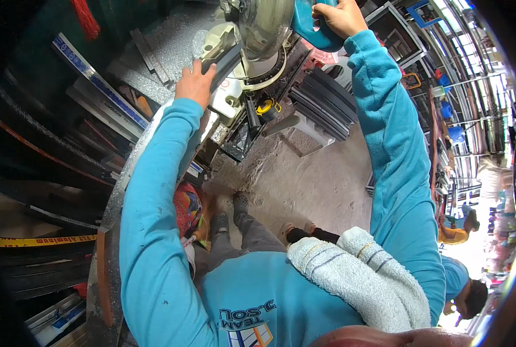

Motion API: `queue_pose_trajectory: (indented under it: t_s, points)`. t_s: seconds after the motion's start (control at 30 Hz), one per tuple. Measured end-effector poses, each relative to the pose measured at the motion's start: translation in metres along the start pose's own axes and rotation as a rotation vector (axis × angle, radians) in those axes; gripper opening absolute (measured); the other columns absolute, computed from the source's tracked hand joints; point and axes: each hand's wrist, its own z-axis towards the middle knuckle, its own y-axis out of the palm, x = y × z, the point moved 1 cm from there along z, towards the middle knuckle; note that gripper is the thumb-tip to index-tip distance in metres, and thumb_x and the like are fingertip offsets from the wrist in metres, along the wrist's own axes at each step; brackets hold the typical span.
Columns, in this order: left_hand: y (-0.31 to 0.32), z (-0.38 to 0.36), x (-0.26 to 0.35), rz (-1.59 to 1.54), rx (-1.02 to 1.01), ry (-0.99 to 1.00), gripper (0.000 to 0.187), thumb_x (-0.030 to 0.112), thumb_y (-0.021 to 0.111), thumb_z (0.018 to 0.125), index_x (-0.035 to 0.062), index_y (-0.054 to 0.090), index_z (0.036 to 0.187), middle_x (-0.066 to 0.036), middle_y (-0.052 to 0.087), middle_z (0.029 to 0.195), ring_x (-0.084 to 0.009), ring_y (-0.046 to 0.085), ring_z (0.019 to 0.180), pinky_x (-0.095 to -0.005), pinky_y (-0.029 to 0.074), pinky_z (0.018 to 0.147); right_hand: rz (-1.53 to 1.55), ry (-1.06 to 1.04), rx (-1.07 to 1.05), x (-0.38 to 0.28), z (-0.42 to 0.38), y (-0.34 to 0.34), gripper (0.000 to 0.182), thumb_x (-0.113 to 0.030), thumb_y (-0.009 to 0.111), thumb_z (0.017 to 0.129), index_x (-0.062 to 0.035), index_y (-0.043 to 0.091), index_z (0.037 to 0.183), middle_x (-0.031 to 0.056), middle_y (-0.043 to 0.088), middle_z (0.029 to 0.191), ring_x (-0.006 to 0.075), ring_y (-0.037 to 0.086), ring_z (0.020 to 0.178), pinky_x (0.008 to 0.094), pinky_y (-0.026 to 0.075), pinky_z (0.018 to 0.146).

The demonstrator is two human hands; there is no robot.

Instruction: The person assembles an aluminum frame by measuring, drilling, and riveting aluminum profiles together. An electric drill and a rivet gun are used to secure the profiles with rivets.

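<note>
My right hand (342, 20) is wrapped around the teal handle (313, 36) of a miter saw at the top of the view. The saw's round blade guard (264, 29) stands left of that handle, above a pale turntable base (266, 81). My left hand (193, 85) is closed over the near end of a dark metal profile (226, 66), which lies along the saw's fence. Just below that profile sits a white plastic jug (228, 95). A yellow tape measure (264, 107) rests in front of the saw base.
Long metal profiles (99, 81) lie on the bench and racks at left. A stack of dark profiles (324, 101) sits right of the saw, near a pale channel piece (301, 127). Another person's feet (295, 230) show on the floor; people (457, 283) are at far right.
</note>
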Motion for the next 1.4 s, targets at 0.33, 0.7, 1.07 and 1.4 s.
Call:
queue_pose_trajectory:
  t_s: [0.33,0.7,1.07,1.4]
  points:
    - [0.003,0.000,0.000,0.016,0.026,0.005,0.060,0.004,0.065,0.077,0.0240,0.053,0.132,-0.014,0.046,0.126,-0.0360,0.055,0.100,-0.0410,0.057,0.077,-0.182,-0.113,0.070,0.012,-0.004,0.000,0.086,-0.001,0.060,0.072,-0.0149,0.028,0.151,0.0147,0.061,0.118,0.0189,0.061,0.078,0.0280,0.050,0.071]
    - [0.013,0.002,-0.004,0.030,0.017,0.009,0.066,0.008,0.072,0.073,0.0264,0.051,0.134,-0.015,0.045,0.127,-0.0366,0.055,0.102,-0.0422,0.057,0.077,-0.188,0.077,0.059,-0.006,-0.022,0.005,0.088,0.000,0.059,0.073,-0.0206,0.026,0.152,0.0129,0.065,0.097,0.0171,0.060,0.065,0.0301,0.050,0.061]
    - [0.009,0.003,-0.003,0.014,0.028,0.018,0.067,0.008,0.072,0.073,0.0252,0.051,0.134,-0.016,0.044,0.130,-0.0366,0.056,0.102,-0.0421,0.057,0.078,-0.039,-0.081,-0.008,0.012,0.013,-0.007,0.087,0.007,0.056,0.073,-0.0149,0.026,0.151,0.0140,0.060,0.109,0.0189,0.060,0.080,0.0292,0.051,0.068]
    - [0.005,0.000,0.000,0.037,0.023,0.020,0.060,0.005,0.065,0.077,0.0230,0.052,0.132,-0.014,0.045,0.128,-0.0356,0.054,0.102,-0.0396,0.057,0.079,0.005,-0.005,-0.023,0.004,0.006,-0.004,0.087,0.008,0.055,0.073,-0.0122,0.025,0.151,0.0156,0.056,0.125,0.0194,0.061,0.089,0.0272,0.051,0.074]
